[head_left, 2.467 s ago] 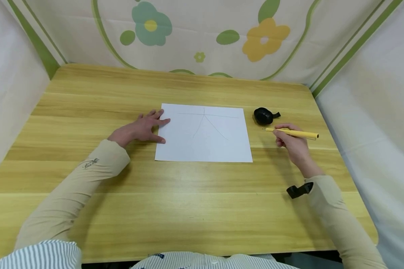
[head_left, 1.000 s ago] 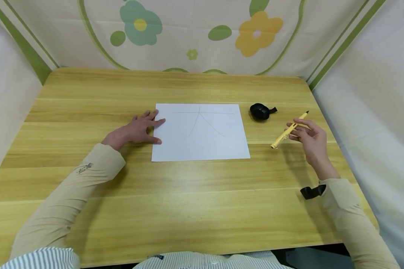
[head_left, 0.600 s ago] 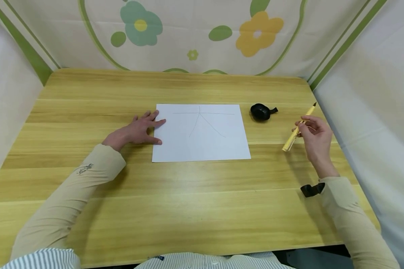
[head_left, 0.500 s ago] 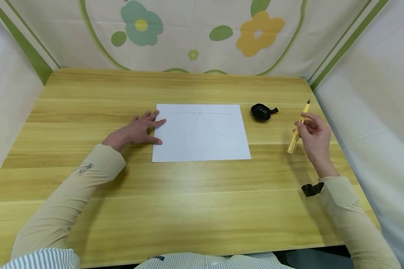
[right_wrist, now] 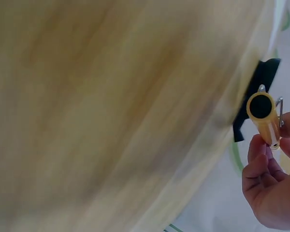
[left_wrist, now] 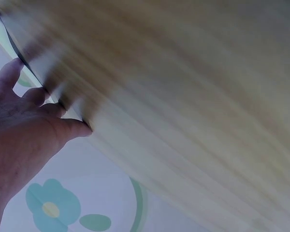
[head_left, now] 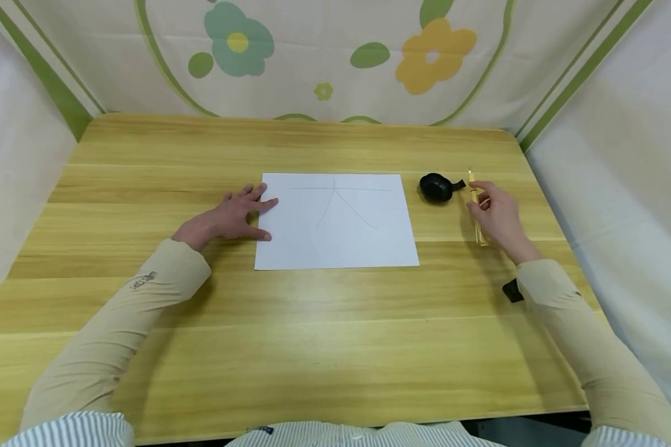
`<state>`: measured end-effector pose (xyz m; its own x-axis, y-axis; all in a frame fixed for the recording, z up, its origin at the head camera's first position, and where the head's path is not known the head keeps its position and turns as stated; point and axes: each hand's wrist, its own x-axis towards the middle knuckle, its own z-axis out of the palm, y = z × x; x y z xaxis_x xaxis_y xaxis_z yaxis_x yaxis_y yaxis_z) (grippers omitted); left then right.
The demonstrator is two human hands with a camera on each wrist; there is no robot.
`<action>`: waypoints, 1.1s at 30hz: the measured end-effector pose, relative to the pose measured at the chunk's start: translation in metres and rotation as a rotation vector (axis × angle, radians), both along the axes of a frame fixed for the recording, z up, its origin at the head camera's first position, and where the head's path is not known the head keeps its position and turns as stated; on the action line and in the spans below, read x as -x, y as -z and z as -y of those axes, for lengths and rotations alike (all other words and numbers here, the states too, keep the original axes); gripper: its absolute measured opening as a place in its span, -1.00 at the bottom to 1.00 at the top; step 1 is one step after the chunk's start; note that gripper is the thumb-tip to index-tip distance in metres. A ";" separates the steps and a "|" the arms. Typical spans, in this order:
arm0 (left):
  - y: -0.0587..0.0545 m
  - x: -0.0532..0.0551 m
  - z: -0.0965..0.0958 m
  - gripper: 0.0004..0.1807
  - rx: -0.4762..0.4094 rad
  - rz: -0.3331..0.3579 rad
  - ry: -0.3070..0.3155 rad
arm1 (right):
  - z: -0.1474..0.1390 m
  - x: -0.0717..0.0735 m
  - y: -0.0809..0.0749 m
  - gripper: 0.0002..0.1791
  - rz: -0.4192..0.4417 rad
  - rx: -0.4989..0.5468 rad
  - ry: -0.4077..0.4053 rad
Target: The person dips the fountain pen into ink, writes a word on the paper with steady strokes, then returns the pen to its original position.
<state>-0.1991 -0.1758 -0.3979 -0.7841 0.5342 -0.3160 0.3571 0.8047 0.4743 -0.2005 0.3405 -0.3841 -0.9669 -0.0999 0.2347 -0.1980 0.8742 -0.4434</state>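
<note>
Resting on the left edge of a white sheet of paper [head_left: 335,242], my left hand [head_left: 223,217] has its fingers spread. Thin lines are drawn on the sheet: a horizontal one, a short vertical one and two slanting downward. To the right of the paper, my right hand [head_left: 497,214] pinches a yellow pen [head_left: 477,230], its slim tip pointing toward the back. In the right wrist view, the pen [right_wrist: 268,128] shows a round dark end and a silver wire clip. Just left of this hand lies a small round black object [head_left: 436,188] with a short tab; its kind is unclear.
The wooden table [head_left: 313,347] has a fabric backdrop [head_left: 324,56] with printed flowers along its back edge. White cloth walls [head_left: 620,186] stand at both sides. A black block [head_left: 512,290] sits at the right cuff.
My right hand has moved left, closer to the black object, and the pen has turned in its fingers. A slim tip shows where a dark end did before. The left hand stays put.
</note>
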 end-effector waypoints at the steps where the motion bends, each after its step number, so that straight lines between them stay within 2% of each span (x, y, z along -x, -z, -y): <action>1: 0.000 0.000 0.000 -0.09 -0.002 0.002 0.000 | -0.001 0.003 0.002 -0.58 0.002 -0.026 -0.012; 7: 0.000 0.000 -0.003 -0.09 -0.003 0.003 0.006 | -0.003 0.015 0.008 -0.55 0.083 -0.122 -0.053; 11: 0.001 0.001 -0.004 -0.09 0.001 0.000 0.006 | -0.004 0.019 0.013 -0.56 0.093 -0.162 -0.062; 22: 0.000 0.000 -0.004 -0.09 0.009 0.010 0.005 | -0.004 0.020 0.018 -0.55 0.113 -0.154 -0.057; 33: 0.001 0.001 -0.004 -0.09 0.008 0.009 0.013 | -0.008 0.018 0.017 -0.46 0.154 -0.167 -0.057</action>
